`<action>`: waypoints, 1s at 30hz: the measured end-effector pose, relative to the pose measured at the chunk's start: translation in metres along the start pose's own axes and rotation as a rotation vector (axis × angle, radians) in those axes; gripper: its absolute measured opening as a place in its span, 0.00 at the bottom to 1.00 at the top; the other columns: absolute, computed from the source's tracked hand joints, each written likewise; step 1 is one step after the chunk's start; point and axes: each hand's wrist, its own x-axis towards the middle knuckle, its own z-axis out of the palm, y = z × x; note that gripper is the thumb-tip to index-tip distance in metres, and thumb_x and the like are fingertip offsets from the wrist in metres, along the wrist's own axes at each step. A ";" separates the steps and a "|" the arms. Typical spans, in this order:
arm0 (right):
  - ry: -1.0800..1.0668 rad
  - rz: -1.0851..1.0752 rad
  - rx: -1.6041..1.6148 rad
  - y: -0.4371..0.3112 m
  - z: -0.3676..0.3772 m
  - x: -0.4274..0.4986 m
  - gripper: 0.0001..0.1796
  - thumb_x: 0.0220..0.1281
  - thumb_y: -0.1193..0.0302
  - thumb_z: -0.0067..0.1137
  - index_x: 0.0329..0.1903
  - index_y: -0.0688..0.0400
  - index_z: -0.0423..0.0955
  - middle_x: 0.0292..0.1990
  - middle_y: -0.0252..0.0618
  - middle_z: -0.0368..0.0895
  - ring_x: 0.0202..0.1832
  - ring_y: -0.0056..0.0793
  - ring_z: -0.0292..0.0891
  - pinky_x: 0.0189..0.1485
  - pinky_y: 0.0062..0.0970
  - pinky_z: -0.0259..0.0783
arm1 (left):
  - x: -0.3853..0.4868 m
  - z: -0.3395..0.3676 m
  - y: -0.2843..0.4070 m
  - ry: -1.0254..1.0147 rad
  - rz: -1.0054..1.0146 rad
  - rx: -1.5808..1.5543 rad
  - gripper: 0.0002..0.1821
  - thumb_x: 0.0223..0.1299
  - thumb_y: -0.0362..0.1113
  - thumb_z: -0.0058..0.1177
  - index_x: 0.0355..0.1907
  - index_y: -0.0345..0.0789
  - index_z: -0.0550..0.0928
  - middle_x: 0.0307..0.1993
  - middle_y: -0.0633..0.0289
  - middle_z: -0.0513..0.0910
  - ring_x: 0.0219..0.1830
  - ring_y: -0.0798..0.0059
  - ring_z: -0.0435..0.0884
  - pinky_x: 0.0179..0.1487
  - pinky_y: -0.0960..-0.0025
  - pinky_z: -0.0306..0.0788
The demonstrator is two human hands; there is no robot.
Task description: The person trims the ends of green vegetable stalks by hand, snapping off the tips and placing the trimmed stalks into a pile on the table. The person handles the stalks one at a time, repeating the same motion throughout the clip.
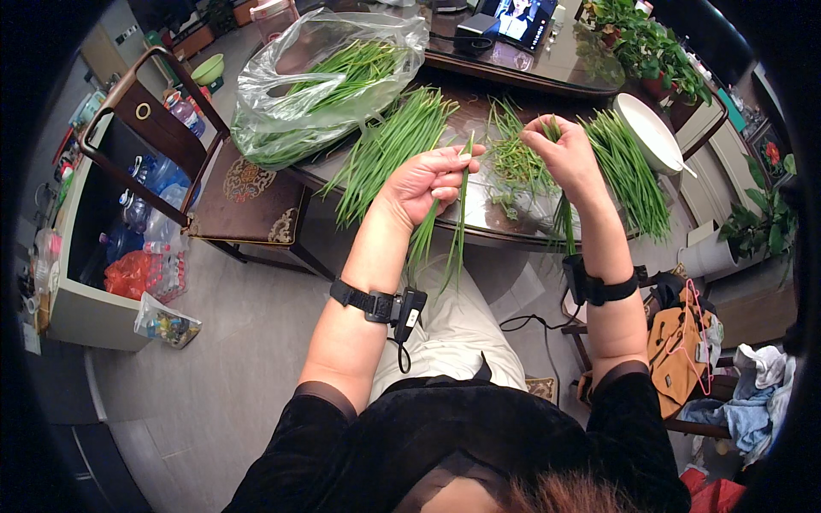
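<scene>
My left hand (431, 181) pinches a few garlic chives (462, 221) between thumb and fingers, and their green ends hang past the table's edge. A small bunch of garlic chives (564, 221) hangs down from my right hand (567, 154), whose thumb and fingers close around its upper end. Between the hands, a loose heap of yellowish trimmings (516, 159) lies on the table. Just beyond my left hand is a thick pile of chives (394, 147). To the right of my right hand lies another, neater pile (632, 176).
A clear plastic bag (269, 96) of chives stands at the table's left. A white bowl (648, 131) sits at the right rim. Farther back are a lit tablet (521, 22) and potted plants (641, 58). A wooden chair (247, 192) is at the left; a cable (535, 317) hangs below.
</scene>
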 end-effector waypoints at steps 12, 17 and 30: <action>-0.002 -0.011 -0.222 0.013 -0.016 0.010 0.13 0.50 0.65 0.67 0.29 0.63 0.79 0.20 0.32 0.78 0.23 0.17 0.69 0.28 0.22 0.67 | -0.001 0.000 0.001 0.031 -0.008 -0.005 0.16 0.61 0.28 0.49 0.52 0.28 0.71 0.32 0.64 0.78 0.14 0.93 0.59 0.15 0.88 0.56; 0.025 -0.092 -0.047 0.017 -0.015 0.011 0.12 0.52 0.66 0.66 0.30 0.63 0.78 0.20 0.28 0.75 0.23 0.14 0.66 0.27 0.20 0.64 | 0.001 -0.002 -0.001 0.044 0.003 -0.007 0.15 0.64 0.28 0.46 0.53 0.28 0.70 0.33 0.63 0.78 0.14 0.94 0.58 0.13 0.89 0.55; -0.124 0.023 0.151 -0.010 -0.010 -0.010 0.14 0.59 0.60 0.61 0.35 0.59 0.78 0.19 0.18 0.68 0.19 0.05 0.56 0.20 0.12 0.50 | -0.001 0.018 -0.007 0.132 0.115 0.202 0.10 0.62 0.31 0.52 0.44 0.29 0.75 0.31 0.62 0.81 0.13 0.93 0.59 0.13 0.87 0.53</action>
